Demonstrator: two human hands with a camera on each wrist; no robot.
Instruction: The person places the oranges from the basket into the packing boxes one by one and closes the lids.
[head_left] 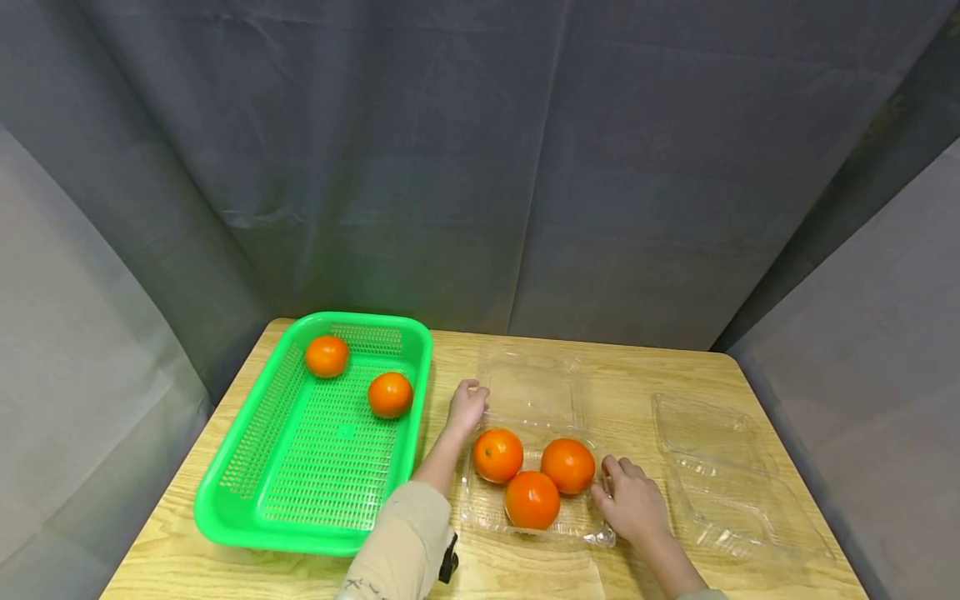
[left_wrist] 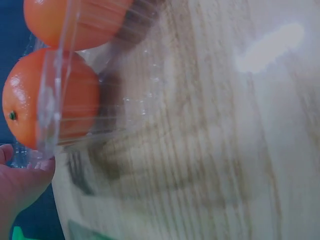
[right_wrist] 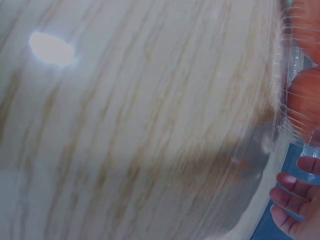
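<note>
A clear plastic clamshell container point(head_left: 480, 518) lies open mid-table, its lid point(head_left: 532, 392) folded back. Three oranges point(head_left: 532, 499) sit in its tray. My left hand point(head_left: 468, 392) is at the container's left side near the hinge, fingers curled, and pinches the plastic edge. In the left wrist view the hand point(left_wrist: 20, 182) meets the clear rim beside an orange point(left_wrist: 60, 100). My right hand point(head_left: 613, 477) rests with relaxed fingers against the tray's right edge. The right wrist view shows its straight fingers point(right_wrist: 292, 187) below an orange point(right_wrist: 306, 102).
A green perforated basket point(head_left: 225, 508) stands at the left and holds two oranges point(head_left: 326, 356) point(head_left: 389, 394). A second clear clamshell point(head_left: 720, 475) lies open and empty at the right. The wooden table point(head_left: 637, 375) is ringed by grey curtains.
</note>
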